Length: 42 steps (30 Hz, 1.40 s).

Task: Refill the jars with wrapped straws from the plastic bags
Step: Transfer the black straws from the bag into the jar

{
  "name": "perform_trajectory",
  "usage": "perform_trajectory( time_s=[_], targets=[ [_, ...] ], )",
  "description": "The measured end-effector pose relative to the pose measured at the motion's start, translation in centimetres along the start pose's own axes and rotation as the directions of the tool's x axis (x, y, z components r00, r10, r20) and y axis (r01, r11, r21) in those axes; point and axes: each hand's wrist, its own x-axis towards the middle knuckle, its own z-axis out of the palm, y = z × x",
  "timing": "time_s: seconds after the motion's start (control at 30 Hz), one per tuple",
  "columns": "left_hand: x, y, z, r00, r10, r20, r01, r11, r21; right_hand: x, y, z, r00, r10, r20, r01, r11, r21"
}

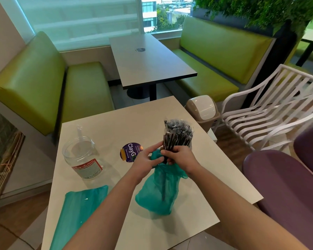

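A bundle of dark straws in clear crinkled wrappers (pixel 177 135) is held nearly upright, its long axis rising up and away from the hands, its lower end still sunk in the mouth of a thin, translucent teal plastic bag (pixel 157 192) that stands on the pale square worktop (pixel 197 177). The right hand (pixel 181 156) is wrapped around the bundle at the bag's mouth, its fingers (pixel 165 152) pressed closed on the straws. Just beside it, the left hand (pixel 145 160) is set against the gathered bag neck, with its fingers (pixel 156 160) pinching the bunched film below the bundle.

The coming move is judged to be a lift of the bundle straight along its axis, clear of the bag, followed by a carry to the left of the bag. There, well apart from the bundle, a clear plastic jar with a red-and-white label (pixel 83 157) stands open-mouthed and apparently almost empty; the left hand is the nearer to it. Between bag and jar, a round purple sticker (pixel 129 152) lies flat. Near the jar, towards the front edge, a second teal bag (pixel 78 212) lies flattened. The soft film is expected to cling and drag on the slick wrappers.
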Motion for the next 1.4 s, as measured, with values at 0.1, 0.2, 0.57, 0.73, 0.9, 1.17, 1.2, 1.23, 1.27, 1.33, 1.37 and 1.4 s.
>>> perform_trajectory(
  time_s=[0.1,0.2,0.57,0.73,0.9,1.17,1.2,1.23,1.27,1.33,1.37,1.4],
  targets=[
    [0.5,0.2,0.4,0.998,0.039,-0.043,-0.034,0.994,0.105,0.1,-1.1,-0.6,0.994,-0.092,-0.055,0.087,0.992,-0.086],
    [1.4,0.1,1.0,0.988,0.105,-0.109,-0.064,0.942,0.33,0.2,-2.9,-1.5,0.971,-0.214,-0.105,0.186,0.956,-0.228],
    [3.8,0.8,2.7,0.975,0.064,-0.212,0.133,0.599,0.79,0.2,-9.5,-5.6,0.778,-0.566,-0.272,0.412,0.787,-0.46],
    [4.9,0.6,3.3,0.969,0.039,-0.242,0.179,0.564,0.806,0.4,-9.2,-5.6,0.743,-0.598,-0.301,0.431,0.771,-0.47],
    [5.2,0.3,3.4,0.964,0.027,-0.266,0.207,0.556,0.805,0.1,-8.3,-5.2,0.744,-0.622,-0.245,0.47,0.747,-0.47],
    [5.9,0.3,3.1,0.961,-0.024,-0.275,0.245,0.538,0.807,0.7,-6.5,-4.3,0.842,-0.518,-0.152,0.348,0.737,-0.58],
    [5.9,0.3,3.1,0.96,-0.022,-0.278,0.247,0.53,0.811,0.9,-5.9,-4.3,0.858,-0.493,-0.143,0.316,0.727,-0.609],
    [6.0,0.3,3.1,0.96,-0.021,-0.281,0.25,0.523,0.815,1.2,-5.3,-4.3,0.874,-0.468,-0.13,0.286,0.712,-0.642],
    [6.0,0.3,3.1,0.959,-0.019,-0.284,0.252,0.517,0.818,1.3,-4.7,-4.3,0.889,-0.444,-0.114,0.26,0.693,-0.672],
    [6.0,0.2,3.1,0.957,-0.019,-0.289,0.258,0.509,0.821,1.7,-3.5,-4.2,0.901,-0.427,-0.08,0.242,0.646,-0.724],
    [6.0,0.2,3.1,0.956,-0.022,-0.291,0.262,0.507,0.821,1.7,-3.2,-4.0,0.899,-0.432,-0.074,0.234,0.615,-0.753],
    [6.0,0.2,3.1,0.956,-0.023,-0.293,0.264,0.504,0.823,1.8,-3.2,-3.9,0.889,-0.45,-0.08,0.223,0.58,-0.784]
  ],
)
